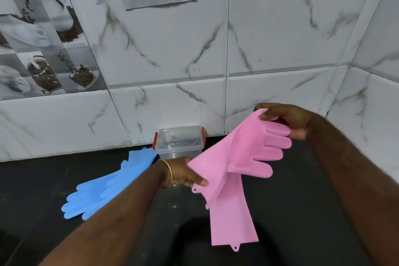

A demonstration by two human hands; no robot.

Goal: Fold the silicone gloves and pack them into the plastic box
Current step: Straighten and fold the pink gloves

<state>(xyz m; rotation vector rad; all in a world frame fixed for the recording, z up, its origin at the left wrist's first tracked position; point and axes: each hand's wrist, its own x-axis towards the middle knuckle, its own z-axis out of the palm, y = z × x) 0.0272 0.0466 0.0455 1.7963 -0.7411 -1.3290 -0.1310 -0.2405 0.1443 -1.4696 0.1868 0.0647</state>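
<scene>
Gloves up in the air, basically. Left hand (pixel 183 174) pinches the cuff end of the pink gloves (pixel 241 157), right hand (pixel 287 120) pinches the fingertip end, higher up and off to the right of the plastic box (pixel 180 141). So the upper glove's long axis runs on a diagonal, cuff low and just in front of the box, fingers pointing up and right. A second pink layer hangs straight down from the middle, its cuff toward the counter (pixel 43 179).

What I'd worry about: silicone is floppy and slick, so that dangling piece could slide out of the stack and drop while the fold is being made. Also the box looks small and, as far as I can tell, its lid is on.

The blue gloves (pixel 103 188) lie flat to the left of the box, fingers pointing away from it, one tip touching its corner.
</scene>
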